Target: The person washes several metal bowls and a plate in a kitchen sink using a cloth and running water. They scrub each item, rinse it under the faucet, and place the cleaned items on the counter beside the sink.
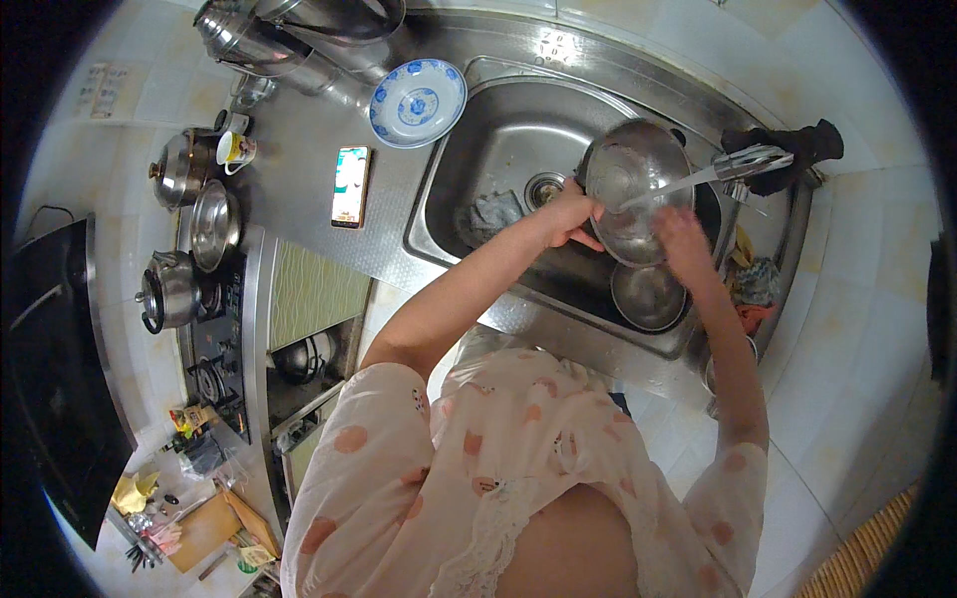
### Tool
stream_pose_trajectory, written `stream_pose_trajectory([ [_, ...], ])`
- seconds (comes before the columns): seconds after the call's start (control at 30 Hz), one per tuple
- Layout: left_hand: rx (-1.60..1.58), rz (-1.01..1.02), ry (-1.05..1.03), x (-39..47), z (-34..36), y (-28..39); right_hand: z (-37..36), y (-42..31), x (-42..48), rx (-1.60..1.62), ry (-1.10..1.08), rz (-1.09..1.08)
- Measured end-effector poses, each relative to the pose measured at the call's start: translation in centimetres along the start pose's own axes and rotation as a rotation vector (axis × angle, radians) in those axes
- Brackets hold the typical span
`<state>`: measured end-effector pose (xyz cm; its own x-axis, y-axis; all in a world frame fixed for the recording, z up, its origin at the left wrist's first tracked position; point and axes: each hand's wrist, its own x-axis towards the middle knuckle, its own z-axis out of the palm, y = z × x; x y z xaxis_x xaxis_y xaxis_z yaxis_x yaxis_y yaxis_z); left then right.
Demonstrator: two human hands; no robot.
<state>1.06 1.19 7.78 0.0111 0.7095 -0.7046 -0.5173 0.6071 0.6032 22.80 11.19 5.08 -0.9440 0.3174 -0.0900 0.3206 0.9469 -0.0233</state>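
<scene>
Over the right part of the steel sink point(516, 127), my left hand point(572, 217) grips the near-left rim of a metal bowl point(635, 172), which is tilted. Water runs from the chrome faucet point(751, 163) into this bowl. My right hand point(677, 232), blurred, is at the bowl's right side; whether it holds anything is not clear. Below the bowl, a second metal bowl point(649, 297) rests in the sink. A wet grey cloth point(495, 215) lies in the basin beside the drain strainer point(544, 190).
A blue-and-white plate point(419, 105) sits at the sink's left edge. Left of it are a phone point(351, 187) and a mug point(237, 152). A dark cloth point(819, 143) hangs behind the faucet. Rags point(757, 284) lie on the right ledge. Metal pots and a kettle point(172, 288) stand farther left.
</scene>
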Motion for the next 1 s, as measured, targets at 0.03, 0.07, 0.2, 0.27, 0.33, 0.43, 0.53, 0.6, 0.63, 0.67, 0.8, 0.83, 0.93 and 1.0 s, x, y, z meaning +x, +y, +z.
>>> stream_pose_trajectory([
  [0.03,0.011,0.033,0.029,-0.1,0.3,-0.1,0.5,0.4,-0.3,-0.044,0.057,-0.019],
  [0.07,0.022,0.067,0.058,-0.2,0.8,-0.4,0.9,1.0,-0.6,-0.088,0.113,-0.038],
  [0.2,-0.065,0.291,0.2,-0.3,2.4,-4.7,-0.6,-5.1,0.1,0.519,0.019,0.032],
  [0.27,-0.099,0.152,0.149,-0.5,3.7,-4.6,0.9,-6.0,-0.8,0.764,0.052,0.113],
  [0.33,-0.04,0.103,0.105,-0.4,3.1,-4.0,1.6,-2.0,-1.9,0.36,-0.011,0.024],
  [0.43,0.031,0.17,0.124,-0.2,1.5,-4.3,0.7,0.0,-2.1,0.025,0.06,-0.081],
  [0.53,0.04,0.33,0.224,-0.1,2.2,-5.8,0.6,-3.8,-1.6,0.51,-0.023,-0.021],
  [0.6,-0.031,0.213,0.191,-0.4,3.2,-6.0,0.5,-5.4,-1.7,0.695,-0.018,-0.021],
  [0.63,0.009,0.161,0.154,-0.5,2.8,-5.7,0.4,-5.8,-1.7,0.789,-0.016,-0.026],
  [0.67,0.048,0.108,0.116,-0.6,2.1,-5.3,0.8,-4.3,-2.0,0.609,-0.098,-0.121],
  [0.8,0.112,0.074,0.131,-1.1,1.7,-4.0,2.7,-0.5,-3.3,-0.013,-0.069,-0.131],
  [0.83,0.074,0.093,0.175,-1.4,1.9,-4.1,1.8,-1.8,-2.9,0.259,-0.048,-0.132],
  [0.93,-0.166,0.148,0.188,-1.1,2.3,-3.9,0.4,-6.4,-1.9,0.803,0.047,-0.004],
  [1.0,-0.312,0.117,-0.074,0.6,1.8,-4.8,-2.6,-6.9,-1.3,1.334,0.024,0.3],
])
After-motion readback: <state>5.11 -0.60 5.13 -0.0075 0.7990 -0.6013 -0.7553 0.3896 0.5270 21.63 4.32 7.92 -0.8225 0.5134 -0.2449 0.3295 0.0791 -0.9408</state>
